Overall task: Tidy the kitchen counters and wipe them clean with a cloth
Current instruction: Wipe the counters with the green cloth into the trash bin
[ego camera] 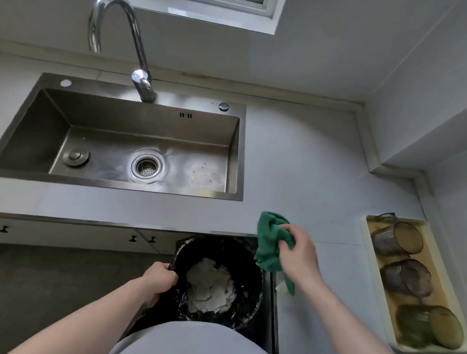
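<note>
My right hand [296, 252] grips a bunched green cloth [270, 238] at the front edge of the grey counter [299, 169], just above a black bin. My left hand [159, 280] holds the left rim of that black bin [248, 302], which is lined with a black bag and stands below the counter edge. White crumpled paper scraps [210, 288] lie inside it.
A steel sink [41, 128] with a tall curved tap [131, 42] is set in the counter to the left. On the right a cream tray [372, 266] holds three glass cups lying on their sides. Cabinet fronts with black knobs [133, 239] run under the counter.
</note>
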Demonstrator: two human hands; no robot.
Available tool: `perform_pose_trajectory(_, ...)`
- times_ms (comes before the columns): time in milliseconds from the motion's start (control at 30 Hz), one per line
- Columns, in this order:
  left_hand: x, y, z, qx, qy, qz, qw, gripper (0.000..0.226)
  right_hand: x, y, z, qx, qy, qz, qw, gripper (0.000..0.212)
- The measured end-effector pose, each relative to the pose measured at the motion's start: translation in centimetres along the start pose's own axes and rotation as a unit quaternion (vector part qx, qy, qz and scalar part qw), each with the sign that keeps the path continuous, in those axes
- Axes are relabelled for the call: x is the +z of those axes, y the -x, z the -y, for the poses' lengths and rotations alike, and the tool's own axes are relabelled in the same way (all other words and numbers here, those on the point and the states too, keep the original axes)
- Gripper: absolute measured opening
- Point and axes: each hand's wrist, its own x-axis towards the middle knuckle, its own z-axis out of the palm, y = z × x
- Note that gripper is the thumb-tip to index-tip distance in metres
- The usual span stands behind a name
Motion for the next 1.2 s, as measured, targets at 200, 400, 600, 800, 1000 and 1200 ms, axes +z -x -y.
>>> perform_pose_trajectory(200, -0.2, 0.1, -0.5, 0.005, -0.037, 0.008, 0.999, 0.022, -5.4, -0.8, -8.8, 0.160, 0.121, -0.079, 0.976, 0.030)
perform_pose_trajectory(400, -0.3, 0.3, -1.6, 0.020, -0.088, 0.022, 0.996, 0.021, -2.1, 4.4, -11.5, 0.283, 0.148, -0.102, 0.942, 0.034)
perform_pose_trajectory(600, 0.0, -0.3, -2.3, 0.034, -0.142, 0.044, 0.988, 0.022, 0.6, 7.8, -10.7, 0.294, 0.144, -0.104, 0.939, 0.031)
perform_pose_trajectory(800, 0.6, -1.0, -3.5, 0.060, -0.201, 0.077, 0.975, 0.025, 4.8, 11.1, -6.1, 0.334, 0.098, -0.107, 0.931, 0.030)
perform_pose_trajectory(1000, 0.1, -1.5, -3.9, 0.087, -0.267, 0.116, 0.953, 0.029, 9.6, 16.0, -0.6, 0.304, -0.080, -0.051, 0.948, 0.024)
perform_pose_trajectory(1200, -0.8, -0.5, -4.2, 0.123, -0.303, 0.128, 0.936, 0.025, 9.7, 20.9, 1.5, 0.293, -0.170, -0.196, 0.920, 0.031)
